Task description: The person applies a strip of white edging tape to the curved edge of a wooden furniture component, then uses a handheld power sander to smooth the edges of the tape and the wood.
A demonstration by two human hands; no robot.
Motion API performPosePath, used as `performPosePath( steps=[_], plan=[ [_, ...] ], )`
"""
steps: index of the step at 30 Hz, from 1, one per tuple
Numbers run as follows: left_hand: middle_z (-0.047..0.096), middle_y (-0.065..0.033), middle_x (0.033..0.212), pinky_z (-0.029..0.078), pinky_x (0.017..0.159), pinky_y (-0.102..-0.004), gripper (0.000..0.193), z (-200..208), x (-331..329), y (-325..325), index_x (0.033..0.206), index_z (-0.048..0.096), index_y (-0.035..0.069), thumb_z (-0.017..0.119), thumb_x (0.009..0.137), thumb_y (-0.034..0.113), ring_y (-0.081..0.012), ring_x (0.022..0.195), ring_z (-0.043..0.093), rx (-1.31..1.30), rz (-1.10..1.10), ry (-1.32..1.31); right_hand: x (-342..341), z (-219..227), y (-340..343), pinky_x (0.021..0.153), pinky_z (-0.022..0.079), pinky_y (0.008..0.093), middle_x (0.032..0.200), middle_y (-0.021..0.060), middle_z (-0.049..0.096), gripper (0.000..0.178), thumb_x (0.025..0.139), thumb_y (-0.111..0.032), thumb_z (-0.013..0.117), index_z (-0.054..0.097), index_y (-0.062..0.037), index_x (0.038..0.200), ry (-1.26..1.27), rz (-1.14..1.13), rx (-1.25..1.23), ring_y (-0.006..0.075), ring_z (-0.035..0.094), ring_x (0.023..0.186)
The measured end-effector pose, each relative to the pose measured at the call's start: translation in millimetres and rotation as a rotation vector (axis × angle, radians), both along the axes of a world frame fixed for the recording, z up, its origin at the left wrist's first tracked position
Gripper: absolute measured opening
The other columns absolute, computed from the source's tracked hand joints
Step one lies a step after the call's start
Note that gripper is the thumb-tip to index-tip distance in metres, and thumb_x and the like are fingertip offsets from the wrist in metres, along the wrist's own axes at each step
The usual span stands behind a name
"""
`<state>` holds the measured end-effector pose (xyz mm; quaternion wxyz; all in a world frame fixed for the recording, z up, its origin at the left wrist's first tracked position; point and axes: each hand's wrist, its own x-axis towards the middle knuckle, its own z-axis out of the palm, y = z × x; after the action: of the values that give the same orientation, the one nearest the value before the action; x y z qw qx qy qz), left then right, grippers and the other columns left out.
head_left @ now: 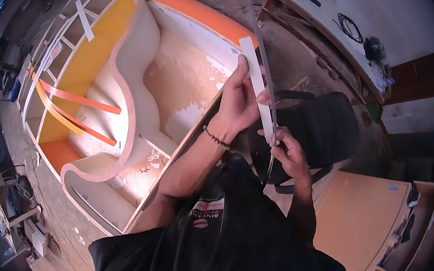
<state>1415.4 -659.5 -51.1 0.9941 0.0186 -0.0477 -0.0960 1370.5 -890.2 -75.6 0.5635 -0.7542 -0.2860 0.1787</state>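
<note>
My left hand point(238, 102) is closed round a flat white strip point(256, 74), with the thumb along one edge and fingertips on the other. The strip stands nearly upright in front of my chest. My right hand point(291, 156) pinches at its lower end. A long thin grey band point(268, 77) runs beside the white strip, past my right fingers, and its upper part is blurred. To the left stands a large cabinet piece with a wavy, white-walled divider point(122, 82). My left forearm passes over the cabinet's near edge.
Orange strips point(82, 100) and a yellow strip point(54, 109) lie across the cabinet. A black office chair point(314, 129) stands right of my hands. Below it is a light brown board point(363, 220). A workbench point(316, 20) with cables and tools is at far right.
</note>
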Motion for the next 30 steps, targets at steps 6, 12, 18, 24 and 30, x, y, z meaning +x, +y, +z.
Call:
performPosePath(
  steps=[6, 12, 18, 24, 30],
  plan=[
    [0.060, -0.0008, 0.087, 0.047, 0.069, -0.0339, 0.049, -6, 108, -4, 0.097, 0.065, 0.010, 0.057, 0.100, 0.058, -0.0171, 0.070, 0.054, 0.131, 0.151, 0.190, 92, -2, -4, 0.076, 0.048, 0.0351, 0.085, 0.0072, 0.062, 0.026, 0.095, -0.027, 0.071, 0.061, -0.0030, 0.093, -0.051, 0.162, -0.069, 0.0223, 0.063, 0.084],
    [0.063, -0.0048, 0.105, 0.053, 0.081, -0.0356, 0.049, -28, 173, 38, 0.128, 0.061, 0.006, 0.052, 0.106, 0.048, -0.0166, 0.092, 0.061, 0.555, 0.638, 0.452, 180, 2, 25, 0.049, 0.043, 0.0279, 0.077, 0.0086, 0.060, 0.021, 0.097, -0.019, 0.069, 0.062, -0.0001, 0.093, 0.169, 0.000, -0.112, 0.0127, 0.056, 0.053],
    [0.071, -0.0058, 0.104, 0.057, 0.082, -0.0362, 0.032, -46, 241, 104, 0.122, 0.067, 0.001, 0.060, 0.105, 0.027, -0.0158, 0.090, 0.067, 0.883, 0.744, 0.412, 260, -13, 70, 0.052, 0.047, 0.0330, 0.084, 0.0146, 0.063, 0.024, 0.091, -0.017, 0.075, 0.067, 0.0043, 0.100, -0.090, -0.007, -0.378, 0.0194, 0.062, 0.054],
    [0.070, -0.0041, 0.088, 0.059, 0.073, -0.0336, 0.017, -120, 340, 190, 0.101, 0.073, -0.001, 0.066, 0.100, 0.014, -0.0137, 0.079, 0.067, 0.979, 0.840, 0.687, 364, 0, 120, 0.064, 0.051, 0.0376, 0.087, 0.0167, 0.065, 0.031, 0.086, -0.015, 0.077, 0.071, 0.0003, 0.113, -0.006, 0.006, -0.529, 0.0274, 0.065, 0.069],
    [0.067, -0.0026, 0.082, 0.054, 0.069, -0.0294, 0.015, -256, 447, 348, 0.101, 0.075, 0.000, 0.068, 0.097, 0.013, -0.0122, 0.072, 0.061, 0.784, 0.897, 0.923, 452, -22, 120, 0.064, 0.051, 0.0337, 0.085, 0.0113, 0.064, 0.040, 0.083, -0.007, 0.076, 0.071, -0.0003, 0.123, 0.297, 0.020, -0.683, 0.0187, 0.063, 0.069]
  ],
)
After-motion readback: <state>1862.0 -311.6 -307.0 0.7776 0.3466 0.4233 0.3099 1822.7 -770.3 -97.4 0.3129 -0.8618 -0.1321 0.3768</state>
